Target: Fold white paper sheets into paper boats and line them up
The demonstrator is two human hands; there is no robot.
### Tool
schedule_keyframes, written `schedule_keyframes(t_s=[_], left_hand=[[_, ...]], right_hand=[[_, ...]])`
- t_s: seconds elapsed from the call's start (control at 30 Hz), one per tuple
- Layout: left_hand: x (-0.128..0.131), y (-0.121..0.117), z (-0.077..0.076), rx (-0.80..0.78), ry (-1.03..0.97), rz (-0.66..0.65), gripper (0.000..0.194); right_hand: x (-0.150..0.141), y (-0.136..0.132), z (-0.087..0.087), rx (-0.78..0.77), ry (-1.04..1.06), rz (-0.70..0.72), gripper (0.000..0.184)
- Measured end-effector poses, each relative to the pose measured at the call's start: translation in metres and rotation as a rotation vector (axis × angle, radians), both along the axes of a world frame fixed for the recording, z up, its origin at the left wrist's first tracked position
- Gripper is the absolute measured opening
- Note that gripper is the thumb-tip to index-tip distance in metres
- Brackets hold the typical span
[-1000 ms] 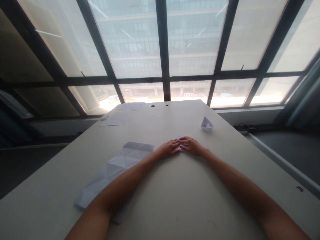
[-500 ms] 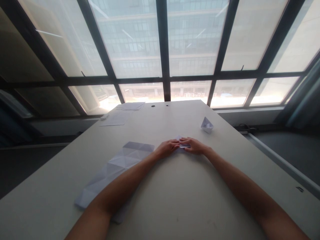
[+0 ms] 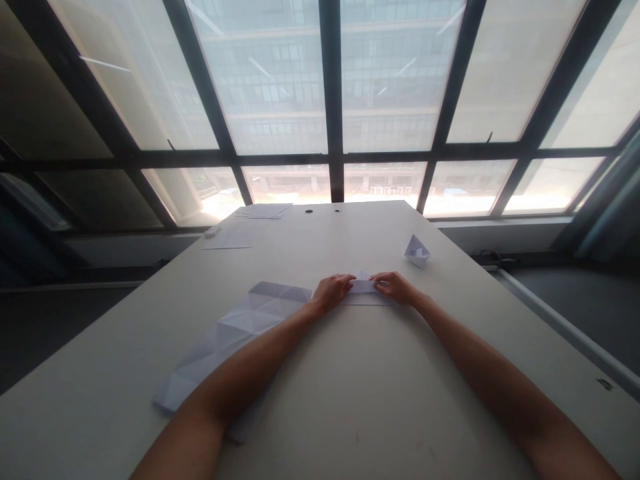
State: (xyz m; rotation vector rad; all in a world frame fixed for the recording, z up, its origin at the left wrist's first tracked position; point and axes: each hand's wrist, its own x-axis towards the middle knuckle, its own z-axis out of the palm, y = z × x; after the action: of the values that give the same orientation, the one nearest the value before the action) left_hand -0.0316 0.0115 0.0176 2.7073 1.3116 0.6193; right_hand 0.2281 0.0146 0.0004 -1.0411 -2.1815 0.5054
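Note:
A small folded sheet of white paper (image 3: 363,287) lies on the table between my hands, with a flat band across it and a peak at its far side. My left hand (image 3: 334,291) pinches its left end. At the right end, the fingers of my right hand (image 3: 395,288) are closed on the paper too. Just beyond my right hand stands a folded paper boat (image 3: 417,251). Under and beside my left forearm lies a large creased sheet of paper (image 3: 235,333), part of it hidden by the arm.
The white table (image 3: 380,387) stretches away to the windows (image 3: 280,80). Several flat sheets of paper (image 3: 227,235) rest at its far left corner. A dark round hole (image 3: 309,211) shows near the far edge. A curtain (image 3: 607,180) hangs at the right.
My hands have moved apart to the two ends of the folded paper, and more of it shows, with a lower edge now visible. The boat and the creased sheet stay where they were.

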Motion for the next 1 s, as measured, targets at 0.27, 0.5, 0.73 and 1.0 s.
schedule_keyframes(t_s=[0.27,0.5,0.73,1.0], left_hand=[[0.000,0.002,-0.003,0.029,0.052,-0.055,0.030],[0.003,0.005,-0.010,0.013,0.037,-0.246,0.036],[0.007,0.003,-0.016,-0.080,0.089,-0.377,0.054],[0.005,-0.001,-0.014,-0.114,0.187,-0.332,0.069]], right_hand=[[-0.001,-0.002,0.001,0.142,-0.209,-0.141,0.026],[-0.020,-0.010,0.004,0.178,-0.360,-0.212,0.024],[-0.052,-0.016,-0.016,0.059,-0.393,-0.270,0.048],[-0.049,-0.014,-0.019,-0.029,-0.439,-0.253,0.058]])
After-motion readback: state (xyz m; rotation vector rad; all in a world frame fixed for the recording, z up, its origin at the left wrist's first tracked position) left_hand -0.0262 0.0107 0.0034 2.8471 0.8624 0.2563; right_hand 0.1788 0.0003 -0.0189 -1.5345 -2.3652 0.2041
